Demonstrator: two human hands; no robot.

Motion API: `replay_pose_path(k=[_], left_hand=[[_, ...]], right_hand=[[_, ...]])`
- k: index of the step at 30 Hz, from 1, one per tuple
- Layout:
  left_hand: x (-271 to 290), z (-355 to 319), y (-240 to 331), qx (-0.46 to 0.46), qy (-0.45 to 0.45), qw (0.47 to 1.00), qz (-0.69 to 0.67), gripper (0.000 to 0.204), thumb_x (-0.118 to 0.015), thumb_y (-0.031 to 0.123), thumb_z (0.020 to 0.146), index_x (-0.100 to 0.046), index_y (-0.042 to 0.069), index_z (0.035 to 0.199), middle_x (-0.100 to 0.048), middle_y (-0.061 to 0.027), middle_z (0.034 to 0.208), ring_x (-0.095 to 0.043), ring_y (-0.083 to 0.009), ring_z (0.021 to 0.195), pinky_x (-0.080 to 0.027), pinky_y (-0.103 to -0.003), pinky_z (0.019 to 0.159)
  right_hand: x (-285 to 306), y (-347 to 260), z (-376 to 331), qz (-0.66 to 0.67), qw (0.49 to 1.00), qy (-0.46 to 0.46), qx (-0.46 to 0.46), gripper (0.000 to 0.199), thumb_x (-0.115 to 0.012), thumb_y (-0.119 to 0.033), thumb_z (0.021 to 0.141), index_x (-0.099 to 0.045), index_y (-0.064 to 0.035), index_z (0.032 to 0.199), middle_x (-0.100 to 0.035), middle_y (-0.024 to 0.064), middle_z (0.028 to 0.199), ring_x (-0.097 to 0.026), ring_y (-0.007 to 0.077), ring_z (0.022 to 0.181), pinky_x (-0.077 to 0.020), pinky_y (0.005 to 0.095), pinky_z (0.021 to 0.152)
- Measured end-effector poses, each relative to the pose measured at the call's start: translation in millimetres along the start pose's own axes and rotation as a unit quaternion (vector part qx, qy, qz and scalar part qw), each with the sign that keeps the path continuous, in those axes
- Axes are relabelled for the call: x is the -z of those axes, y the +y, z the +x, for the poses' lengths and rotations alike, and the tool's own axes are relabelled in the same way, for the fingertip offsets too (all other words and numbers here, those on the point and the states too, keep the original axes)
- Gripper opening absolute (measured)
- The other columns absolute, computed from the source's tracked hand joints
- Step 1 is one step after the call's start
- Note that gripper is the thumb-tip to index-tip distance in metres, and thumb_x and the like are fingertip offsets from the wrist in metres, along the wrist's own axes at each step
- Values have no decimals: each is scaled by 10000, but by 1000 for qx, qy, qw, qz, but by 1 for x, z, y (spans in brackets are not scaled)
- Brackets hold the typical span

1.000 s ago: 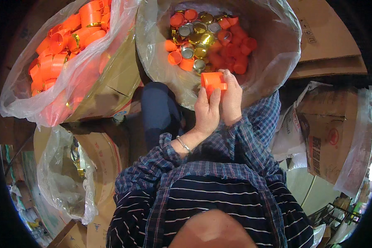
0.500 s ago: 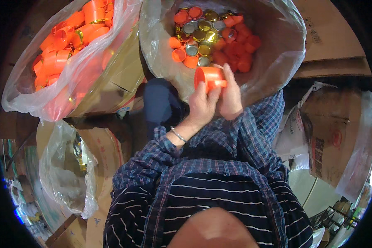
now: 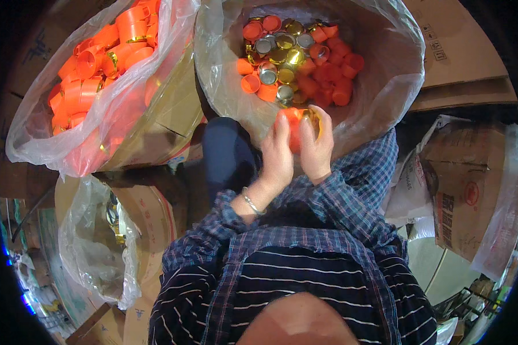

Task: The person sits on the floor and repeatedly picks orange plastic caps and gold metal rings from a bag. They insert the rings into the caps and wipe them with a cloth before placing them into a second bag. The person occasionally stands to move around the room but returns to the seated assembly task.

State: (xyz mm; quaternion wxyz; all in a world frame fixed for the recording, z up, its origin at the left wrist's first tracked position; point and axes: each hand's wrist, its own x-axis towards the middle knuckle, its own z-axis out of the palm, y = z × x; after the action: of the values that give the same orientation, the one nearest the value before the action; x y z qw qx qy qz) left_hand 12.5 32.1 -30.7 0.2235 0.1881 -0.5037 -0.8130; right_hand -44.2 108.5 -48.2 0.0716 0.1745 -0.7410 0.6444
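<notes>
An orange plastic cup (image 3: 294, 131) is between my two hands, just in front of the near rim of a lined bag. My left hand (image 3: 277, 154) grips its left side with a bracelet on the wrist. My right hand (image 3: 317, 155) curls its fingers round a shiny gold lid (image 3: 312, 117) against the right side of the cup. Whether the lid sits on the cup is hidden by the fingers. Beyond them, the clear plastic bag (image 3: 385, 98) holds loose orange cups (image 3: 331, 72) together with gold and silver lids (image 3: 285, 40).
To the left, a plastic-lined carton (image 3: 155, 123) is heaped with orange cups (image 3: 77, 95), some with gold bands. Below it stands a smaller lined carton (image 3: 149, 213) with a few gold pieces. Brown cardboard boxes (image 3: 463, 155) stand on the right.
The orange cup has turned and come slightly nearer to me. My right hand has shifted from lying along the cup to curling round a gold lid, which was not visible before.
</notes>
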Motion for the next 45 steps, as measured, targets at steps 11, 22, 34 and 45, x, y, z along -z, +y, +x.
replay_pose_path(k=[11,22,34,45], left_hand=[[2,-7,5,-28,1,998,51,426,-478,368,1056,-616,-10,1195,-658,-82,1106,-606,-154,999,-486,-296,891],[108,89,227,-452,286,692,485,491,-481,367,1008,-645,-39,1229,-665,-216,1197,-593,-347,1201,-416,-365,1063],[31,108,63,-211,-143,853,455,133,-689,187,871,-681,60,910,-680,-113,914,-662,-282,847,-523,-391,771],[24,144,-57,-88,-393,756,516,246,-656,208,874,-590,-11,965,-651,-209,978,-641,-379,956,-538,-481,792]], right_hand=[[-12,-9,4,29,999,14,-27,390,-633,-200,925,-560,31,1231,-596,177,1144,-609,282,1025,-471,344,926],[12,-17,20,23,960,-279,12,487,-704,-293,878,-579,-20,1263,-625,171,1164,-627,299,1046,-517,385,895],[2,144,132,-422,741,-519,-61,462,-573,-486,883,-722,-95,1079,-704,180,1040,-661,352,1007,-527,461,860],[11,417,237,-624,732,-273,-2,346,-585,-322,894,-685,-85,1125,-576,145,1347,-569,353,1194,-500,447,966]])
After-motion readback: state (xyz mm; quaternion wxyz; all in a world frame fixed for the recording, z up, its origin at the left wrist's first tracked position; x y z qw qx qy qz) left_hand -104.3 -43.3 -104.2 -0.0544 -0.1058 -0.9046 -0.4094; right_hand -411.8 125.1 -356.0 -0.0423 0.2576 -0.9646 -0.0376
